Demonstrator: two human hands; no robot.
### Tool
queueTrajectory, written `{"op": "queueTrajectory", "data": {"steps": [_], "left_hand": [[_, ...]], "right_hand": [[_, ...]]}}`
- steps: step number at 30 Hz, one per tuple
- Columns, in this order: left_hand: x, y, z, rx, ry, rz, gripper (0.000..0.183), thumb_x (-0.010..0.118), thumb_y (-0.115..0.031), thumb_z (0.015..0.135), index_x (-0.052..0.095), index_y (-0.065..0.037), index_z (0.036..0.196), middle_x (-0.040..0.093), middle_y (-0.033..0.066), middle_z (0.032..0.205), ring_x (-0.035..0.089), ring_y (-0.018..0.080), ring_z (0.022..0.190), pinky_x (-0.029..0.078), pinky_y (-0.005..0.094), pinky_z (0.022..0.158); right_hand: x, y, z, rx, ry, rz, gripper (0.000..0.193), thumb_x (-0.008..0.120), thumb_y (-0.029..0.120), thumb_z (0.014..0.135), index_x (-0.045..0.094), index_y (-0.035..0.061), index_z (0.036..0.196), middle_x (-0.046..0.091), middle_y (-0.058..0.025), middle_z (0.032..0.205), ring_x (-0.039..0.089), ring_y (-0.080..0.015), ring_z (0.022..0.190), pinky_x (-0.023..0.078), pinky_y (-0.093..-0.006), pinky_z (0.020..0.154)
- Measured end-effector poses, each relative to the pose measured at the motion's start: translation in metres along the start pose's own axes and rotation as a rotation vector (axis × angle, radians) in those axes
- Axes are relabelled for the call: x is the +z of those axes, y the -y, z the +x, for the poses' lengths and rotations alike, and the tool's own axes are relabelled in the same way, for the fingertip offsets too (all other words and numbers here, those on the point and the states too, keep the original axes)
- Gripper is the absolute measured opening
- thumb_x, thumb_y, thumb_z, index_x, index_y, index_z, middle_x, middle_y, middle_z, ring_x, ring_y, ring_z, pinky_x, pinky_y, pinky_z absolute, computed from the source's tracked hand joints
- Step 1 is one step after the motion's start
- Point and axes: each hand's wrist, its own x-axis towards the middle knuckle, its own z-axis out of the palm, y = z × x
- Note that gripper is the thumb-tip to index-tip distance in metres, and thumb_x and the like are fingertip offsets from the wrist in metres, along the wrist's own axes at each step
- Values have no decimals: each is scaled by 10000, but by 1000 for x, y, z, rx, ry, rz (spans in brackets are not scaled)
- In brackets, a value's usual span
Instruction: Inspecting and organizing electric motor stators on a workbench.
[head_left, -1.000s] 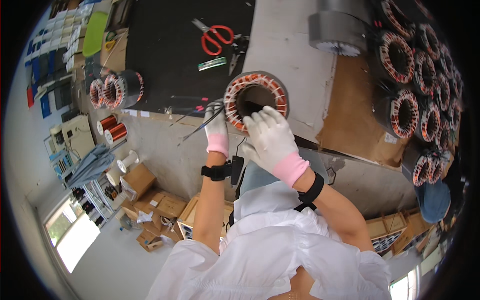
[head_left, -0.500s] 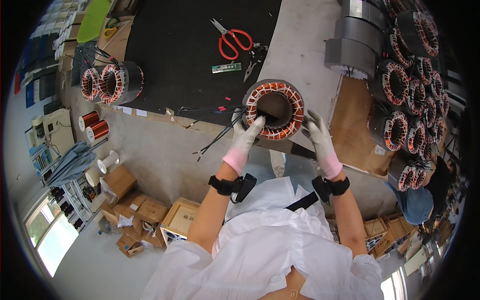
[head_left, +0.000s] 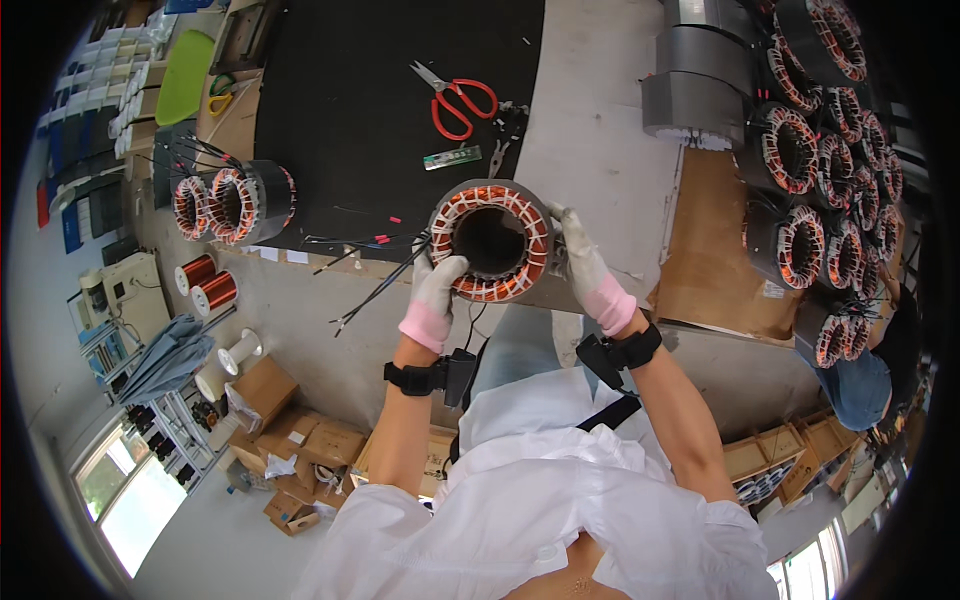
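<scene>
Two sets of gloved fingers flanked one ring-shaped stator (head_left: 538, 237), its open face turned up toward the wearer at the near edge of the tabletop (head_left: 590, 130). The left fingers (head_left: 452, 270) held it by the lower left rim, thumb over the laced copper winding. The right fingers (head_left: 572, 232) lay nearly straight along its outer right side; how firmly they gripped, I could not tell. Black leads (head_left: 378, 292) fanned out to the left of the left fingers, with a small red piece (head_left: 395, 219) just past them on the black mat (head_left: 340, 120). Beyond the fingers, above the stator, were pliers (head_left: 497, 158), a green-and-white packet (head_left: 453, 158) and, farther off, red-handled scissors (head_left: 437, 100) with blades parted. Well to the left of the left fingers stood two more stators (head_left: 268, 200) side by side, and below those, two spools of copper-coloured wire (head_left: 213, 291). Right of the right fingers came a brown cardboard sheet (head_left: 705, 250), then a pile of wound stators (head_left: 768, 238); grey cylinders (head_left: 695, 108) stood farther out from them.
</scene>
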Motion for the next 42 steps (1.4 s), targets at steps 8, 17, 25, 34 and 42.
{"op": "queueTrajectory", "data": {"steps": [8,17,25,34,42], "left_hand": [[-128,-20,49,109,19,78,469,507,-59,754,423,-21,1214,536,98,1116,543,176,975,446,302,860],[-57,-9,-3,916,-707,1248,768,735,-199,606,352,-15,1246,395,183,1235,355,327,1186,297,440,1000],[-53,-16,0,865,-329,1472,462,789,-300,489,556,-100,832,556,59,948,437,300,1107,210,534,998],[-52,-9,4,842,-400,1244,402,787,-293,495,533,-114,751,538,33,925,466,264,1046,189,527,1011],[-55,-13,2,744,-311,1347,398,787,-315,476,556,-111,728,557,8,919,466,246,1049,176,528,1016]], "right_hand": [[76,-17,44,7,139,62,565,381,489,909,342,91,1308,466,-98,1214,468,-216,1089,355,-340,955],[-48,-26,-17,46,-86,-404,351,441,227,909,517,-11,1155,589,-88,1034,546,-140,927,436,-262,825],[-136,-71,-103,185,-390,-308,220,418,161,912,540,11,1017,603,-77,869,564,-135,735,459,-256,670],[-77,-46,-63,190,-339,-673,153,460,90,863,580,18,927,591,-68,808,565,-151,741,442,-277,666],[-58,-22,12,-583,-249,-1334,163,535,25,759,605,52,903,583,-135,877,548,-302,859,408,-388,775]]}}
